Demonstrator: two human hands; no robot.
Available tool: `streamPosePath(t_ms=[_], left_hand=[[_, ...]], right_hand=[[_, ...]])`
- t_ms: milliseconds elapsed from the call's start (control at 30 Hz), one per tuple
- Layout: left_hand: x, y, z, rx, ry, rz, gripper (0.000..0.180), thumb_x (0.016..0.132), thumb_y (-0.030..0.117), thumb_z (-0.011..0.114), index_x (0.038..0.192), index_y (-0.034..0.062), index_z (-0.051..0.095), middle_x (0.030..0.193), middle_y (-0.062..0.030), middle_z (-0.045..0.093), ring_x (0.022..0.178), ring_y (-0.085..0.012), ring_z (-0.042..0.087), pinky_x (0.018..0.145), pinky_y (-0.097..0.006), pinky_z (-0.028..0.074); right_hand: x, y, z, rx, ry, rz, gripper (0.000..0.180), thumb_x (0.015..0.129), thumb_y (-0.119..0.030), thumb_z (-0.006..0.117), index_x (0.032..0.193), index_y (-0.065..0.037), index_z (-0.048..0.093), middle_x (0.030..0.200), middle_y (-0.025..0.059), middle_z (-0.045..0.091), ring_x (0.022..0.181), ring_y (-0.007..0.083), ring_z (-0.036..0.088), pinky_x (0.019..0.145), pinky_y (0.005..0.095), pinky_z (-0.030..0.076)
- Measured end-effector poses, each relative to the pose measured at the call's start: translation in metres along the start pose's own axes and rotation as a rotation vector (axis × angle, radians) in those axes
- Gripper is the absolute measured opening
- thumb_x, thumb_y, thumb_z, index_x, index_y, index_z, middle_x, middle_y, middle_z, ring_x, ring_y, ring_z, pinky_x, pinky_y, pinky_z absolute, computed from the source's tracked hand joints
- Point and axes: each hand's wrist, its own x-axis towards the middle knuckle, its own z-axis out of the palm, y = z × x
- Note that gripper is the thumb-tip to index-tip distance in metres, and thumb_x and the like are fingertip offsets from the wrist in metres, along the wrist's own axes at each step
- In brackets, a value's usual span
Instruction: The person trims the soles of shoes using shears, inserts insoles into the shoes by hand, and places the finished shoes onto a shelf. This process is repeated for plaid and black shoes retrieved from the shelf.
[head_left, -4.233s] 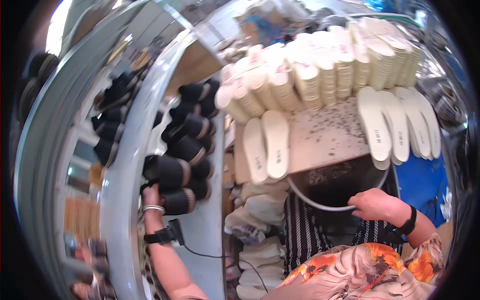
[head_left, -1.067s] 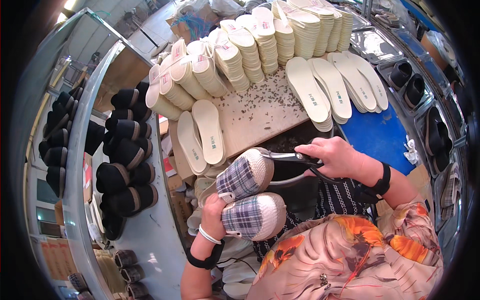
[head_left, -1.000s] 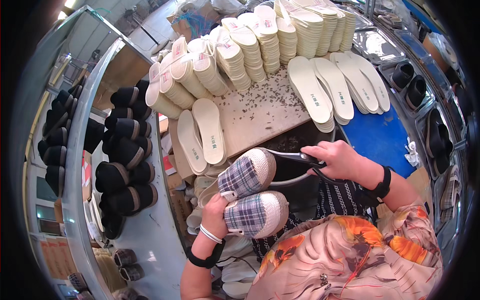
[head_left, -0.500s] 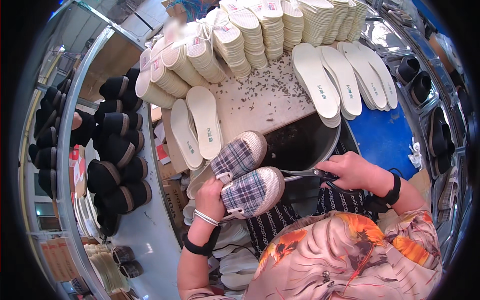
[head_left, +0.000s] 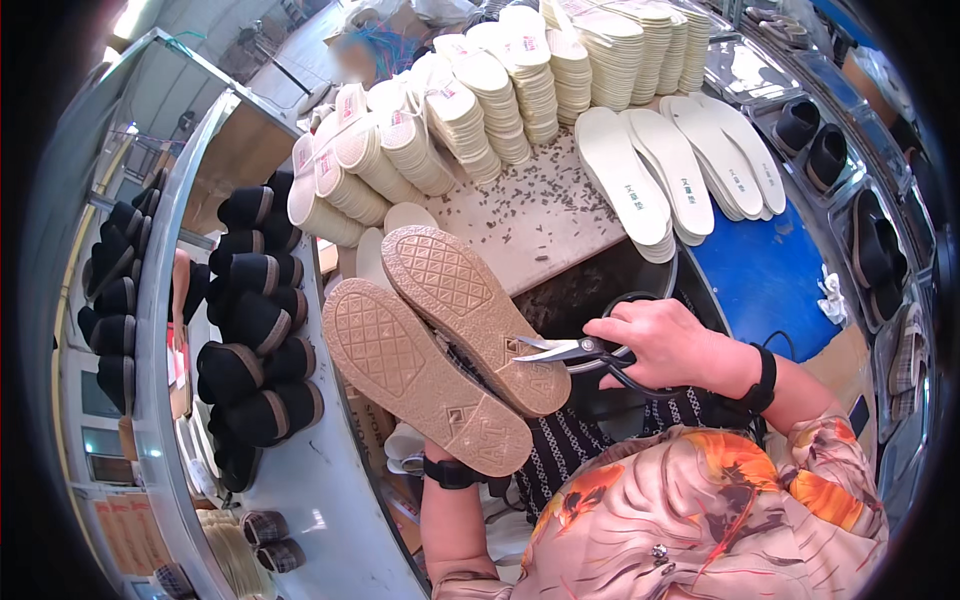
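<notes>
Over two sole-up shoes (head_left: 428, 385), the right hand (head_left: 660, 345) grips scissors (head_left: 572, 350) — left hand, hidden behind, I cannot tell.

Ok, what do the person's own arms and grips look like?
A black left wristband and a black right wristband are worn. The right grip is ungloved; the left grip is hidden. The right sleeve is short, pale peach with orange print.
</notes>
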Motion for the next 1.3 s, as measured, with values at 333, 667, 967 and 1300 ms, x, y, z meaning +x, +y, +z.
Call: streamPosePath(t_ms=[333,667,967,1300], left_hand=[[0.011,-0.037,-0.002,-0.065,0.010,-0.017,0.038,0.095,0.022,0.040,0.129,0.0049,0.038,0.121,-0.0106,0.051,0.105,-0.0213,0.054,0.085,-0.035,0.049],[0.000,-0.046,-0.020,-0.122,0.069,0.059,0.038,0.095,0.024,0.039,0.129,0.0055,0.037,0.122,-0.0103,0.050,0.107,-0.0213,0.052,0.086,-0.036,0.049],[0.031,-0.041,0.033,-0.026,0.341,0.014,0.044,0.094,0.036,0.040,0.127,0.0061,0.039,0.120,-0.0121,0.051,0.106,-0.0253,0.052,0.089,-0.039,0.047],[0.054,-0.025,0.058,0.573,0.452,0.369,0.027,0.089,0.020,0.050,0.108,0.0016,0.053,0.095,-0.0134,0.062,0.081,-0.0276,0.060,0.078,-0.038,0.048]], right_hand=[[-0.010,0.008,-0.002,-0.146,-0.047,-0.109,0.045,0.067,-0.032,0.072,0.102,-0.008,0.057,0.070,0.0090,0.056,0.065,0.0262,0.061,0.057,0.0343,0.050],[-0.012,0.017,0.001,-0.021,-0.108,-0.111,0.039,0.069,-0.031,0.070,0.098,-0.008,0.058,0.068,0.0068,0.055,0.060,0.0262,0.059,0.053,0.0345,0.049],[0.007,0.006,-0.013,-0.070,-0.138,-0.184,0.048,0.063,-0.038,0.073,0.098,-0.009,0.057,0.072,0.0081,0.056,0.068,0.0262,0.061,0.060,0.0348,0.049],[-0.057,0.028,-0.006,0.390,0.112,0.214,0.036,0.076,-0.030,0.069,0.100,-0.005,0.059,0.069,0.0116,0.060,0.058,0.0270,0.060,0.056,0.0322,0.049]])
